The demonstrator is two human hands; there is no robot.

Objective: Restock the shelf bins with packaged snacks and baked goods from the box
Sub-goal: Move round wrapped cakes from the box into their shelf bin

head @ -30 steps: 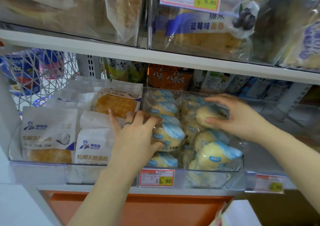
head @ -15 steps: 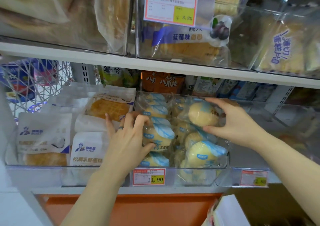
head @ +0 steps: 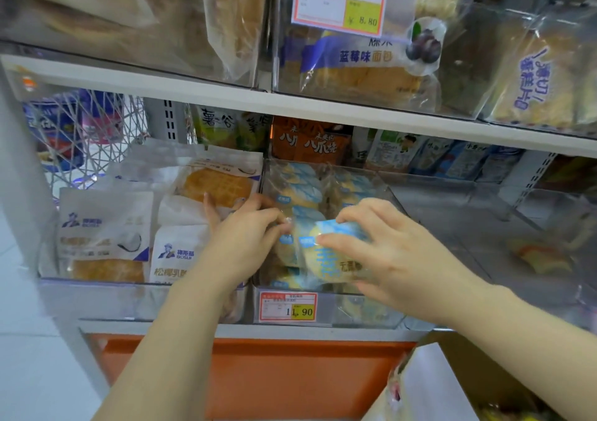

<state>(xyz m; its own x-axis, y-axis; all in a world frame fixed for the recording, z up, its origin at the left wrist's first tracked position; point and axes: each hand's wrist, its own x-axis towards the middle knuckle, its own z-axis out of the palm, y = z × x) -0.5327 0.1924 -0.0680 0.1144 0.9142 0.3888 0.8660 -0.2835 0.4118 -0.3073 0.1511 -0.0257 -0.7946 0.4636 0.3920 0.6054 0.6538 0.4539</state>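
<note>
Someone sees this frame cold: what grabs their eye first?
Both hands meet in the middle clear bin: the right hand pinches a blue-and-white wrapped bun at the front of the stack, and the left hand lies against the packets beside it. Next come the 11.90 price tag on that bin's front, the 8.80 price tag on the upper shelf, and the orange panel below.

At the frame's centre the middle bin (head: 365,315) holds wrapped buns (head: 294,184) (price tag (head: 287,306) on its front wall), bagged cakes (head: 103,226) fill the bin left of it, bread bags (head: 361,71) sit on the shelf above, and the box (head: 491,375) lies lower right.
</note>
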